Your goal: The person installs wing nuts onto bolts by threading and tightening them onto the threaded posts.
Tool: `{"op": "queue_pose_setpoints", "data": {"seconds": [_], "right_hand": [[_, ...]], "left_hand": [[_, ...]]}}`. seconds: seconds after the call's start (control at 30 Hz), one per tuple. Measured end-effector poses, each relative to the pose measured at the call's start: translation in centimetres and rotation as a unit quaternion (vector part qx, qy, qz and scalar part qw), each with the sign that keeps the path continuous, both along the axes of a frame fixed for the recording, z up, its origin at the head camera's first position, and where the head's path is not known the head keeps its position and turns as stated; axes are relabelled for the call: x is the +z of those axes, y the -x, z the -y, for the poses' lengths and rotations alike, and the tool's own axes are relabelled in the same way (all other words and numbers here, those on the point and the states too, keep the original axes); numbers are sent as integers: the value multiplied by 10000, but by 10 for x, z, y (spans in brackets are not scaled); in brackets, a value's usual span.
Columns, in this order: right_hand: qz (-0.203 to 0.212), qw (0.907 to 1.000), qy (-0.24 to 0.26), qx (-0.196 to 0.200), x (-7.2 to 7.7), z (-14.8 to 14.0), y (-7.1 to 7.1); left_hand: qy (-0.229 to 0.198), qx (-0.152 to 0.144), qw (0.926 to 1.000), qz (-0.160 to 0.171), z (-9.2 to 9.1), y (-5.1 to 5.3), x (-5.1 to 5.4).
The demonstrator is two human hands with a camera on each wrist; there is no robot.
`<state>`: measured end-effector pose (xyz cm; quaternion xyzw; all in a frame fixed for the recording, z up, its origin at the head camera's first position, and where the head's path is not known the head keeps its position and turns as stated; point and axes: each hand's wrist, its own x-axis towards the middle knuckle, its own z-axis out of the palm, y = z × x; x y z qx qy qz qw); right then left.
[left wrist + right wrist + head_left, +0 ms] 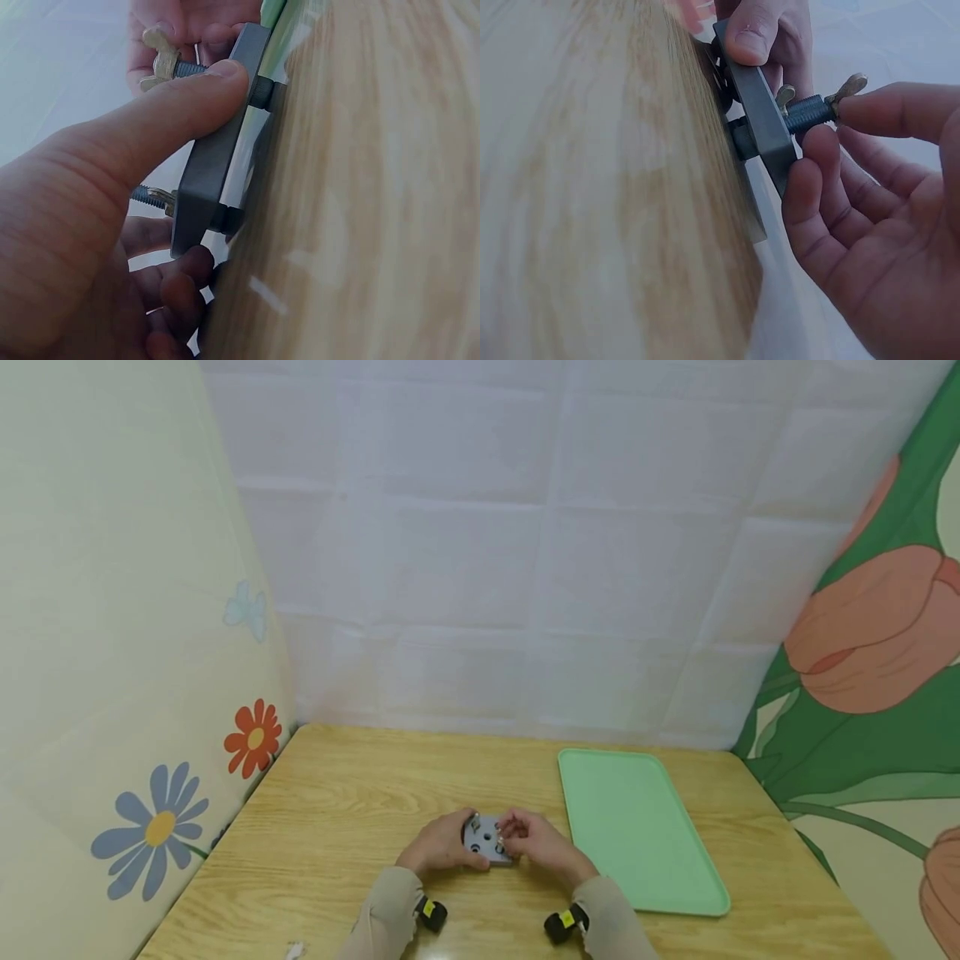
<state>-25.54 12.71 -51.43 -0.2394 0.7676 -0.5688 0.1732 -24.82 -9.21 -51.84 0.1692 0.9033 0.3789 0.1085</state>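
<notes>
Left hand (444,843), head view: it grasps a grey metal plate (487,850) by the left side; the plate is between both hands.
Right hand (543,845), head view: its fingertips come together at the right side of the plate.
Tray (637,827), head view: it is green and lies on the wooden table (352,793), just to the right of the right hand.
Bolts (189,69), left wrist view: they pass through the plate near the left thumb, which presses on it; the other fingers curl below.
Wing nut (851,86), right wrist view: the right hand pinches it at the bolt's end, other fingertips touching the plate's end.
</notes>
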Motion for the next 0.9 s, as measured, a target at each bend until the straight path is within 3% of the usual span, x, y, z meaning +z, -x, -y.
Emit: {"op": "queue_pose_setpoints", "data": {"seconds": [0.3, 0.53, 0.9], "right_hand": [[-222, 9995, -221, 101, 1, -1, 1], [-206, 9993, -302, -46, -2, -2, 1], [239, 9996, 55, -148, -1, 0, 1]], "left_hand": [[40, 9, 10000, -13, 0, 0, 0], [53, 33, 10000, -25, 0, 0, -1], [77, 41, 10000, -1, 0, 2, -4]]}}
